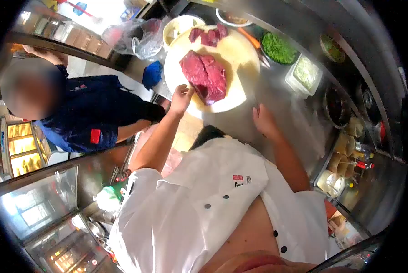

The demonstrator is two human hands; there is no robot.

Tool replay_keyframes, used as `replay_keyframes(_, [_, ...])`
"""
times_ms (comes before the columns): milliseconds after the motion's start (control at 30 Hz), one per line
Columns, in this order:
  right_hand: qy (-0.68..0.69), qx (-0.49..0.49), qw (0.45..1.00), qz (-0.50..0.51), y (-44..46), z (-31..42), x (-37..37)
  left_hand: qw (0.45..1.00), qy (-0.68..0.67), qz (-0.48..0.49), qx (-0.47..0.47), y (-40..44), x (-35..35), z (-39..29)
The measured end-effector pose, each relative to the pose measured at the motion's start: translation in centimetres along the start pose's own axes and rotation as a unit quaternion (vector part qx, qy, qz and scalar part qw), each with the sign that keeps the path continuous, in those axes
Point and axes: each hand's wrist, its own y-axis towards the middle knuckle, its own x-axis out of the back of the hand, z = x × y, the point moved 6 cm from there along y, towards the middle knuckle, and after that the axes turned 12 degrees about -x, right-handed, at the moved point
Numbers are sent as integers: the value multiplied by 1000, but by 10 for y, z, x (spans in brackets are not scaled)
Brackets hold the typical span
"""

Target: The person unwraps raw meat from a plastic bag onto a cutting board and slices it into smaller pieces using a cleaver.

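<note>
A large slab of raw red meat (205, 76) lies on a round pale cutting board (238, 48). Several smaller cut chunks (209, 37) sit at the board's far edge. My left hand (182, 99) is at the slab's near left side, fingers loosely bent and apart, their tips at or very close to the meat. Just right of the board, over the steel counter, my right hand (264, 120) has its fingers apart and nothing visible in them. An orange handle (249, 38) lies along the board's far right edge.
Right of the board stand a bowl of chopped greens (279, 48) and a clear tub of pale shreds (305, 73). A white bowl (182, 26), plastic bags (147, 38) and a blue cloth-like bundle (152, 75) are at left. A person in dark clothing (92, 107) stands beyond the counter's left side.
</note>
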Motion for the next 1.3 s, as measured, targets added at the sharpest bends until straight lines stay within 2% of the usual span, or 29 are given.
replay_keyframes(33, [1, 1, 1000, -10, -2, 5, 4, 1000, -18, -1, -17, 1, 6, -15])
replay_keyframes(100, [14, -50, 998, 40, -6, 10, 1, 995, 22, -1, -97, 9, 20, -34])
replay_keyframes(167, [13, -35, 999, -3, -3, 8, -9, 981, 73, 9, -179, 14, 36, -65])
replay_keyframes(233, [10, -20, 999, -40, -6, 8, -10, 953, 135, 17, -270, 14, 57, -123])
replay_keyframes(300, [52, -22, 997, -44, -11, 15, -9, 940, 117, -13, -321, 17, 79, -160])
replay_keyframes(367, [60, -39, 996, -46, -18, 23, -1, 940, 66, -19, -334, 20, 91, -176])
replay_keyframes(433, [85, -52, 994, -43, -15, 19, -5, 929, 108, 33, -352, 5, 89, -196])
replay_keyframes(467, [110, -47, 992, -41, -12, 17, -7, 924, 93, 90, -360, -6, 77, -204])
replay_keyframes(500, [136, -42, 989, -39, -9, 15, -9, 913, 59, 171, -365, -23, 64, -213])
replay_keyframes(567, [85, 39, 992, -89, 7, -15, -19, 866, -31, 332, -374, -60, 51, -240])
replay_keyframes(600, [61, 49, 992, -94, 8, -10, -20, 847, -92, 364, -378, -70, 61, -259])
replay_keyframes(633, [37, 60, 993, -99, 11, -7, -22, 849, -151, 335, -380, -71, 73, -274])
replay_keyframes(667, [74, 20, 995, -57, 9, -6, -22, 846, -209, 305, -384, -73, 86, -289])
replay_keyframes(733, [134, -31, 990, 2, 14, -16, -29, 910, -98, 187, -357, -68, 113, -295])
replay_keyframes(767, [159, -40, 986, 23, 22, -26, -36, 934, 70, 147, -317, -71, 126, -297])
replay_keyframes(833, [97, 2, 995, -27, 16, -19, -23, 883, 49, 329, -333, -91, 121, -307])
replay_keyframes(867, [100, 8, 995, -25, 17, -17, -23, 856, -22, 321, -405, -96, 123, -308])
replay_keyframes(900, [112, 30, 993, -25, 18, -11, -21, 856, -191, 290, -384, -98, 130, -313])
replay_keyframes(933, [122, 49, 991, -25, 15, -9, -18, 856, -189, 289, -384, -98, 127, -310])
replay_keyframes(1000, [104, 36, 994, -5, 7, -1, -6, 945, -54, 92, -310, -84, 135, -289])
replay_keyframes(1033, [86, 20, 996, 13, 4, 2, -3, 930, 58, 210, -296, -91, 118, -290])
replay_keyframes(1100, [87, 36, 996, 7, 14, -14, -8, 867, -123, 307, -373, -107, 101, -290])
replay_keyframes(1167, [93, 48, 995, 0, 25, -30, -22, 855, -363, 156, -337, -102, 110, -293])
replay_keyframes(1200, [86, 61, 994, -15, 30, -36, -27, 895, -321, 102, -292, -95, 107, -277])
replay_keyframes(1233, [78, 75, 994, -31, 39, -44, -31, 926, -214, 75, -301, -93, 95, -265])
replay_keyframes(1300, [53, 90, 993, -57, 59, -61, -43, 945, -45, 225, -232, -91, 60, -212])
